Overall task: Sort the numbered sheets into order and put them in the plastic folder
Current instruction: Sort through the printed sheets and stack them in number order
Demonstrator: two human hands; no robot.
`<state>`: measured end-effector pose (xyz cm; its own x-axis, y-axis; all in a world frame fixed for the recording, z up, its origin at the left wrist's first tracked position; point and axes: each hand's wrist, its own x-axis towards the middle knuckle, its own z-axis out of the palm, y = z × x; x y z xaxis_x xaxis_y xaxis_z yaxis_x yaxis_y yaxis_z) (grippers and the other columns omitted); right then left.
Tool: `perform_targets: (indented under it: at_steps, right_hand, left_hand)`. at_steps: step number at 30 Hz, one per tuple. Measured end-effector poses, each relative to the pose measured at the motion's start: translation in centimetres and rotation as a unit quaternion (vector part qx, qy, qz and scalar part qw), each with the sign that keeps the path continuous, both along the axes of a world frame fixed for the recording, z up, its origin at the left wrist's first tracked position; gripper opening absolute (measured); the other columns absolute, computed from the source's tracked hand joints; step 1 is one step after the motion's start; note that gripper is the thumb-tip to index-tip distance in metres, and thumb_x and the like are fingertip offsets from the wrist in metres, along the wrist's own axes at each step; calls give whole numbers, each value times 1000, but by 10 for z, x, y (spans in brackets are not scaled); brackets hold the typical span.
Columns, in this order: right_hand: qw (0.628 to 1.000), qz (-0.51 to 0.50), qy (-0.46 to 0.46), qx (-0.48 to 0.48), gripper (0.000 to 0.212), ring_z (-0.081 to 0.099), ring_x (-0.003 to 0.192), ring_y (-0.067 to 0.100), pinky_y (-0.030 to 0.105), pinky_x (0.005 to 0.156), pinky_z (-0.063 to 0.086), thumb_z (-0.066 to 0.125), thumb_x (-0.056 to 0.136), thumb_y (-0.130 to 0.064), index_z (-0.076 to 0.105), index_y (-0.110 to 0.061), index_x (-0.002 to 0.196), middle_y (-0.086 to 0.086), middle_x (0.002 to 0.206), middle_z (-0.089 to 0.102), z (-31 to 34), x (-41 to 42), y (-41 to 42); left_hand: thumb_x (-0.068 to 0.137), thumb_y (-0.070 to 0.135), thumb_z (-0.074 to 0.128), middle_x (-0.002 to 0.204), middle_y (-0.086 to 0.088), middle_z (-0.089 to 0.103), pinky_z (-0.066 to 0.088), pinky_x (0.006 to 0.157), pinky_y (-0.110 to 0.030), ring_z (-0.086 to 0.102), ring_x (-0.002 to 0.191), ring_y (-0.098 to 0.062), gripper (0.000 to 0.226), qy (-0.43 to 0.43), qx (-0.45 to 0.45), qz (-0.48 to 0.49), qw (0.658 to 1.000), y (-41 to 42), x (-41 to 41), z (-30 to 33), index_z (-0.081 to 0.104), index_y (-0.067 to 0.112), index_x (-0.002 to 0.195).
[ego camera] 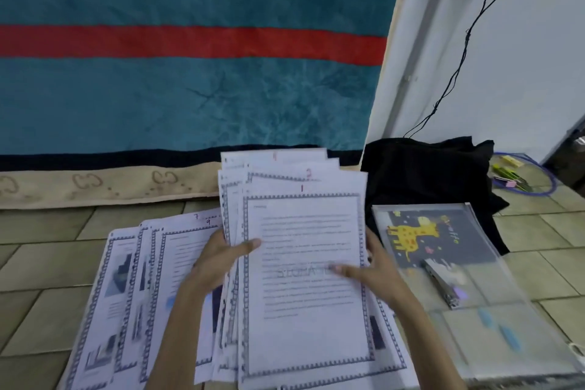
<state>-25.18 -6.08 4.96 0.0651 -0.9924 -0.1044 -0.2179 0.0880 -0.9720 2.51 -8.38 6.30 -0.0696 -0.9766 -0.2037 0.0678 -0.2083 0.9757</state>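
We have a fanned stack of sheets (300, 263) raised off the tiled floor (41, 263), and we take that stack as our landmark. Our left hand (221, 255) clamps its left edge, thumb on top of the page marked 1, while our right hand (376, 272) lies on the right edge with the fingers spread flat across the print — closed on the paper rather than apart from it. Behind the top page we can read a 2 and what may be a 4, so the held sheets seem partly ordered. To the left of the stack more loose sheets (152, 279) lie overlapped on the floor, with 7 and 9 showing at their tops. To the right lies the plastic folder (493, 320), a dark giraffe card (440, 237) showing through it and a small stapler (441, 283) resting on top. To do this step well, we judge we should square the stack by tapping its lower edge on the floor, keep the numbered corners fanned enough to read, and slot each remaining page in by number — a loose grip could let the pages slide.
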Motion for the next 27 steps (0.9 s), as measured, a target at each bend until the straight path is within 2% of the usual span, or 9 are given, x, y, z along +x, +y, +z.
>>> perform_targets:
  at_steps: [2,4,6,8,11,15,20,23,27]
  right_hand:
    - [998,8,-58,-5,59,66,103,8,24,82,56,83,65,-9,59,-24,116,-11,108,71,20,6,-10]
    - [995,15,-91,-39,34,70,94,12,22,73,56,76,69,-3,68,-18,99,-10,94,75,43,19,-13]
    - [989,-7,-92,-111,29,70,89,7,18,70,54,76,70,-3,70,-10,98,-10,89,75,74,37,-13]
    - [979,-31,-86,-182,36,70,89,4,16,73,53,78,71,-5,68,-5,105,-9,93,73,98,53,-11]
    - [968,-39,-78,-236,33,69,90,2,13,74,52,77,73,-8,68,-5,104,-10,96,71,114,67,-7]
    - [978,11,-29,-205,31,68,86,-2,10,71,50,81,68,-13,70,-16,97,-21,85,72,89,68,-3]
    - [984,19,-62,-164,35,70,89,5,17,73,54,83,60,-17,68,-26,90,-15,89,74,62,65,-3]
    - [982,7,-100,-160,33,70,88,8,20,72,54,82,58,-18,70,-24,88,-13,88,75,61,72,-4]
    - [972,-15,-136,-189,30,71,90,15,22,72,56,80,65,-11,70,-15,94,-5,93,75,69,76,-7]
  left_hand:
    - [68,18,81,95,14,72,47,97,-40,65,94,-7,42,26,-34,-2,999,2,7,22,62,29,103]
    - [58,27,84,100,10,72,49,95,-42,65,100,-13,52,25,-78,34,996,5,6,42,63,28,106]
    - [72,15,78,86,19,72,54,86,-30,67,88,-1,30,-7,-154,104,982,11,0,63,65,34,90]
    - [78,10,72,75,22,69,53,72,-12,64,75,11,26,-37,-222,168,960,18,-4,85,62,34,81]
    - [72,25,69,92,16,66,53,77,-15,65,89,2,27,-43,-277,231,932,27,5,101,59,28,96]
    - [63,35,72,100,11,66,54,73,-14,66,90,3,57,-85,-250,188,946,34,25,73,57,12,113]
    - [79,2,70,99,9,65,54,71,-15,66,85,0,35,-91,-217,179,955,34,34,40,53,25,100]
    - [79,15,70,94,14,66,56,70,-16,66,81,6,25,-117,-212,161,957,33,24,41,58,31,94]
    - [76,27,68,95,4,70,58,71,-21,68,84,-5,19,-46,-203,213,955,31,17,50,64,23,94]
